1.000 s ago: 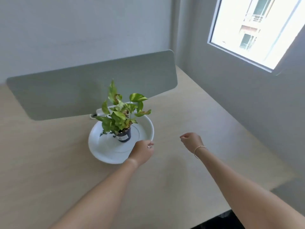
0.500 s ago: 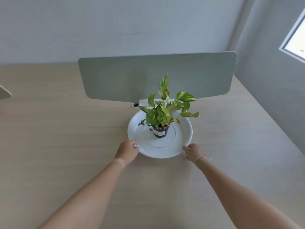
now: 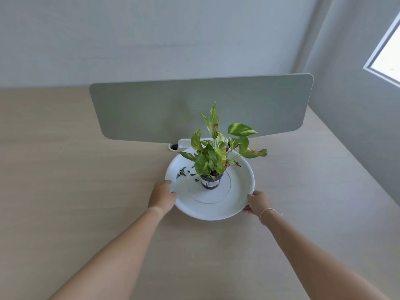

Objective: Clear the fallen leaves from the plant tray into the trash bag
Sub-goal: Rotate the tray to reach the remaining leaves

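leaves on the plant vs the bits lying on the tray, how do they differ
The plant leaves are large, whole and bright yellow-green, some with brown patches; the fallen leaf bits are small, dark green and fragmented. The plant leaves stand up on stems above the dark pot; the bits lie flat and scattered on the white tray, left of the pot near the left hand. Both sit within the tray's rim.

The window (image 3: 387, 61) runs off the right edge, both forearms leave the bottom, the right hand (image 3: 257, 202) hides its fingertips under the tray (image 3: 216, 208) rim, and the pot (image 3: 209, 182) label is unreadable.
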The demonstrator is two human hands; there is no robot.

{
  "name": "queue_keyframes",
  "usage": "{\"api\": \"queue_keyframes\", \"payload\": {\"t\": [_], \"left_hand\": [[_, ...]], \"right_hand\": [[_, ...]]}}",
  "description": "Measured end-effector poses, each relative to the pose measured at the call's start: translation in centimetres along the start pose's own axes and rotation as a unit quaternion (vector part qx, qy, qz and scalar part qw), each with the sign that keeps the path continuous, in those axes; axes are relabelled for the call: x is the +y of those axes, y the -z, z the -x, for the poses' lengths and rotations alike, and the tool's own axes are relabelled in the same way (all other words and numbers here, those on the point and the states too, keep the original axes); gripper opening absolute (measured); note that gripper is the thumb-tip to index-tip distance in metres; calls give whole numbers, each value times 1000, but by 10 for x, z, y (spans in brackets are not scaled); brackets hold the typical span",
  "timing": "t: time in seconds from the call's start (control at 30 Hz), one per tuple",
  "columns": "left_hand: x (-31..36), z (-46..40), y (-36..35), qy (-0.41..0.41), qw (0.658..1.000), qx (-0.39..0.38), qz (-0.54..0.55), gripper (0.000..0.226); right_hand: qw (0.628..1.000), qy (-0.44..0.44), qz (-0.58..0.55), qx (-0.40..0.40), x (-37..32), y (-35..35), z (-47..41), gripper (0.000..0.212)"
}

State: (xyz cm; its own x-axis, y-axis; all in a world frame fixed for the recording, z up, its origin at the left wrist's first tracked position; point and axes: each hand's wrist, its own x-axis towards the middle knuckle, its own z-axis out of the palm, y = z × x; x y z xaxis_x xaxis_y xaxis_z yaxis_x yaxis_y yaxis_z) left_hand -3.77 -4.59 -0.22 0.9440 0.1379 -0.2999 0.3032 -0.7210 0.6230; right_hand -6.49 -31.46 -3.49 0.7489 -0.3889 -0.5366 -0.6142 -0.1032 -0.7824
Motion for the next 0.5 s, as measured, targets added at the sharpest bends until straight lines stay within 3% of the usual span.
{"api": "queue_keyframes", "payload": {"t": [0.13,0.27,0.37,0.5], "left_hand": [[2,-16,-1,21,994,26,106,40],[4,-19,-9,126,948,-15,292,44],[5,-16,-15,155,927,-15,341,55],[9,-3,-23,184,911,-4,370,52]], "right_hand": [[999,-20,-45,-8,-7,1,-11,23],[997,-14,-78,4,-13,1,-18,24],[996,-15,-82,15,-9,-2,-16,19],[992,-34,-116,-27,3,-13,0,17]]}}
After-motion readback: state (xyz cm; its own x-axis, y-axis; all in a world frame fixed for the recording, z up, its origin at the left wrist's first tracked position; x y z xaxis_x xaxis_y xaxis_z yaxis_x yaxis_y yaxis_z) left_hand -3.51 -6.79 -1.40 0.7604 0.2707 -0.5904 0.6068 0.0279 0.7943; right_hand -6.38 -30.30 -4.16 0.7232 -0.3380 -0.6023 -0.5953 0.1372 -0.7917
